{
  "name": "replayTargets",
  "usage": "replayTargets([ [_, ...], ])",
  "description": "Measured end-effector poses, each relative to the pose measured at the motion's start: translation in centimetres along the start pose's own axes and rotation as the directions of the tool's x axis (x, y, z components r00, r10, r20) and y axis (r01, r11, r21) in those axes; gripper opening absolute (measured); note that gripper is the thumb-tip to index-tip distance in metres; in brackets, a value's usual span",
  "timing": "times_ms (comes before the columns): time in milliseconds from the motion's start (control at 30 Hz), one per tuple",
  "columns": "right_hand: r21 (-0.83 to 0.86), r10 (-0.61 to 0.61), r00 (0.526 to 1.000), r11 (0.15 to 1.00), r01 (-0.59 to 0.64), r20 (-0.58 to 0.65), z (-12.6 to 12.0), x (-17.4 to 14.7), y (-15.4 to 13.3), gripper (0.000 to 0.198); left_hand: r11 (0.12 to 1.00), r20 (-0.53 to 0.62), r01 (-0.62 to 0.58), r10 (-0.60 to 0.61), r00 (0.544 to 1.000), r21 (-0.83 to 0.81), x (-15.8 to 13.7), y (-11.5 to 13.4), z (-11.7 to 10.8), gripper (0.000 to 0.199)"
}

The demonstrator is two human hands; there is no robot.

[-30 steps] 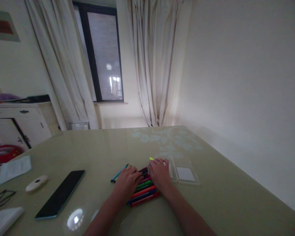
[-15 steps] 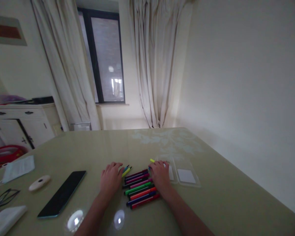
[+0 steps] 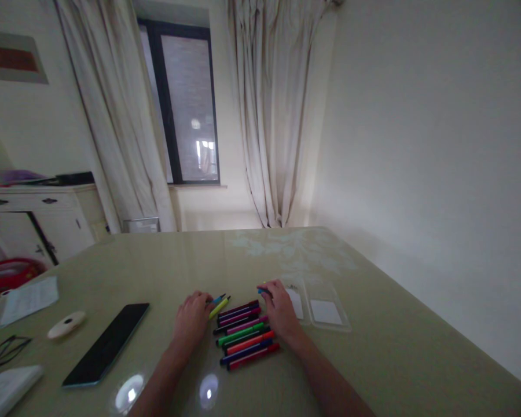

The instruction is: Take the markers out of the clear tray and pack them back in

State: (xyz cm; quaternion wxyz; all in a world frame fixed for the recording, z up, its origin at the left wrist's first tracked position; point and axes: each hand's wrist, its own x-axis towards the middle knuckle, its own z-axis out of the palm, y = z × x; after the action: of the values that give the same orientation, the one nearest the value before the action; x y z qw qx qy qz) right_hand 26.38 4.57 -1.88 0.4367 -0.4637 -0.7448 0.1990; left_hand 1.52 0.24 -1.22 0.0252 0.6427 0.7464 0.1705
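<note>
My left hand [image 3: 193, 318] is closed on a blue marker [image 3: 219, 299], whose dark tip points up and to the right. A yellow marker [image 3: 219, 307] with its tip bare lies against the same fingers; whether it is gripped too I cannot tell. Pinched in my right hand [image 3: 280, 304] is a small blue marker cap [image 3: 263, 290]. Between my hands several capped markers lie side by side in a column, among them a green marker [image 3: 238, 336], an orange marker [image 3: 249, 343] and a red marker [image 3: 254, 357]. A bit of yellow shows behind my right fingers, mostly hidden.
Right of my right hand lies an opened clear plastic case [image 3: 330, 292] with a white card [image 3: 325, 311] in it. A black phone [image 3: 108, 344], a pale oval object [image 3: 66, 325], glasses [image 3: 6, 350] and a white box [image 3: 11, 388] are on the left of the glossy table [image 3: 178, 260].
My right hand has lifted slightly and turned, and the blue cap in its fingers now shows. My left hand has shifted a little left with the blue marker and the yellow marker.
</note>
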Motion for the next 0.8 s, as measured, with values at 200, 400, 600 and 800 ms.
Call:
replayTargets([
  [200,0.290,-0.022,0.999,0.957,0.034,-0.043,-0.5,0.2,-0.9,0.019,0.955,-0.133,-0.182,0.155,0.979,-0.233,0.1,1.6,-0.1,0.030],
  [400,0.429,0.000,1.000,0.903,-0.005,0.012,-0.6,0.1,-1.8,0.022,0.852,-0.183,-0.340,0.290,0.939,-0.399,-0.7,3.5,-0.1,0.027],
  [600,0.440,0.005,1.000,0.898,-0.017,0.029,-0.9,0.0,-2.0,0.024,0.831,-0.148,-0.323,0.287,0.946,-0.453,-0.9,3.9,-0.4,0.026],
  [800,0.415,-0.010,1.000,0.910,0.002,0.016,-1.1,0.1,-1.5,0.025,0.793,-0.176,-0.351,0.304,0.936,-0.498,-0.7,3.7,0.1,0.026],
])
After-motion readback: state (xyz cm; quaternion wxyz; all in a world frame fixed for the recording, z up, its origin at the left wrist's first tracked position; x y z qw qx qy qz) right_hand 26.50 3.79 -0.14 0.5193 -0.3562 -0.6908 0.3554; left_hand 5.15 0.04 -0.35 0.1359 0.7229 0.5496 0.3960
